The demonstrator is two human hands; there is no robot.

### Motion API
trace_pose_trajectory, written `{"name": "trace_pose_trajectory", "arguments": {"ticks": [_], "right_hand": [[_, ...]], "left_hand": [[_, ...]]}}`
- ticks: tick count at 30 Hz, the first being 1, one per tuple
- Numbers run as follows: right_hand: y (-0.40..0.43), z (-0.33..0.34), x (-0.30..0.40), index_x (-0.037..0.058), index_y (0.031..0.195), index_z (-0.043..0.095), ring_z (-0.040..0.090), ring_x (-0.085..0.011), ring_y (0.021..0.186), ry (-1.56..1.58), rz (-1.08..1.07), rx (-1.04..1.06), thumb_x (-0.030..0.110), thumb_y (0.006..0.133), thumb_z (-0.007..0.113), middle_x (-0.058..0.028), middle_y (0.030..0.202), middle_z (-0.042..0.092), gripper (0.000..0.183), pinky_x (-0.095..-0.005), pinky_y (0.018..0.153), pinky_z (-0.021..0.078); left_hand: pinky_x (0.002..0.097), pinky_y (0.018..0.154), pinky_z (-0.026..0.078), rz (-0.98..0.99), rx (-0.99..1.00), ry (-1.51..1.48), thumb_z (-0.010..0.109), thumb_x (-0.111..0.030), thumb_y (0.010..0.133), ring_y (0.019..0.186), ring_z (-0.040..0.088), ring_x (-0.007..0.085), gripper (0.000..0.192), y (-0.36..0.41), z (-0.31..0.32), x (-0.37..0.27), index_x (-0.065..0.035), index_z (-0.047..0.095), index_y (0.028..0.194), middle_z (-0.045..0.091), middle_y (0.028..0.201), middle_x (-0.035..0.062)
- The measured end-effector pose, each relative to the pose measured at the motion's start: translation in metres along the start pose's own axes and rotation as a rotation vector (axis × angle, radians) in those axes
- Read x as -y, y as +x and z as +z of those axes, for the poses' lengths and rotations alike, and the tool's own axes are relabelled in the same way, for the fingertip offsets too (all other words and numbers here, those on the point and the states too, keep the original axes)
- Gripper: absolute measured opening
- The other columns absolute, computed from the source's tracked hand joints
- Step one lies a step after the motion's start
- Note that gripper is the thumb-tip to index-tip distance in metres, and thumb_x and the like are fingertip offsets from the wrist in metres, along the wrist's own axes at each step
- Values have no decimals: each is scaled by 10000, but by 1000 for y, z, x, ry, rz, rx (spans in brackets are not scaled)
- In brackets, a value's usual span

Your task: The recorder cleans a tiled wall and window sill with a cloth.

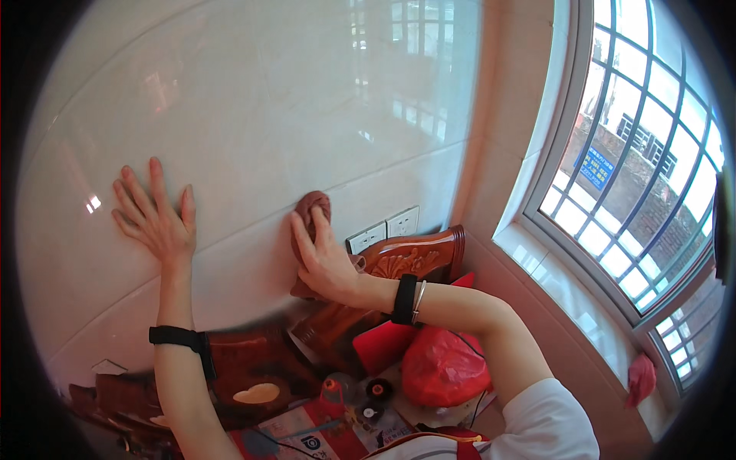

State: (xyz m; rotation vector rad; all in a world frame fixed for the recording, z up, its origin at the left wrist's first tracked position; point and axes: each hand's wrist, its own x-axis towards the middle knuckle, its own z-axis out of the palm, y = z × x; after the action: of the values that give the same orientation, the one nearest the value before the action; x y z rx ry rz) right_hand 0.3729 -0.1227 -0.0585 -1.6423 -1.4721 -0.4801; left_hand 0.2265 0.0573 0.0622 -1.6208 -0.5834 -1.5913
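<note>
My left hand (158,221) rests with spread fingers against the glossy tiled wall (247,126), holding nothing. To its right, my right hand (328,259) presses a bunched reddish-brown cloth (313,210) to the wall, at a joint between tiles. Part of the cloth hangs below the palm, and some of it is hidden by the fingers. Both wrists wear black bands. Just right of the cloth, two white wall sockets (384,229) sit side by side above a carved wooden backrest (414,253).
Carved wooden furniture (259,351) runs along the wall's foot. Below me are a red plastic bag (443,368), bottles (336,391) and printed packaging (305,431). A barred window (632,144) stands at the right; a pink cloth (640,379) lies on its tiled sill (566,287).
</note>
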Motion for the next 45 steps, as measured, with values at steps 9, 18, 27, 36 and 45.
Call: {"name": "trace_pose_trajectory", "arguments": {"ticks": [9, 18, 27, 36, 45], "right_hand": [[35, -121, -24, 87, 1282, 412, 332, -421, 1231, 182, -349, -46, -20, 688, 580, -247, 1340, 286, 627, -430, 998, 345], [123, -244, -118, -21, 1330, 255, 380, -409, 1169, -161, 173, -481, 43, 649, 601, -234, 1319, 308, 766, -399, 975, 370], [126, -128, -32, -68, 1290, 286, 401, -481, 1023, -307, -73, -424, 61, 646, 629, -287, 1263, 336, 741, -496, 876, 368], [58, -12, 18, 26, 1235, 424, 454, -279, 903, -488, -389, -178, 129, 657, 600, -145, 1239, 405, 613, -350, 691, 416], [23, -62, -64, 187, 1035, 600, 480, -181, 886, -686, -667, -58, 217, 687, 572, 20, 1170, 479, 350, -326, 683, 415]], "left_hand": [[543, 1021, 94, 2, 48, -4, 474, -477, 844, 1341, 170, 331, 617, -5, 8, -1, -219, 331, 1386, 197, 1469, 130], [547, 1023, 90, 30, 63, 32, 444, -448, 858, 1336, 177, 355, 606, 1, -2, -1, -162, 335, 1381, 205, 1458, 169], [548, 1025, 106, 24, 47, 34, 418, -434, 891, 1349, 144, 336, 582, 3, -5, -6, -166, 303, 1395, 170, 1473, 139], [555, 1017, 96, -11, 61, 0, 465, -467, 849, 1333, 181, 354, 600, 0, 1, -1, -206, 346, 1376, 206, 1461, 149], [534, 1029, 108, 11, 46, -7, 449, -458, 863, 1346, 162, 314, 602, -7, 4, -1, -218, 307, 1397, 177, 1476, 110]]}}
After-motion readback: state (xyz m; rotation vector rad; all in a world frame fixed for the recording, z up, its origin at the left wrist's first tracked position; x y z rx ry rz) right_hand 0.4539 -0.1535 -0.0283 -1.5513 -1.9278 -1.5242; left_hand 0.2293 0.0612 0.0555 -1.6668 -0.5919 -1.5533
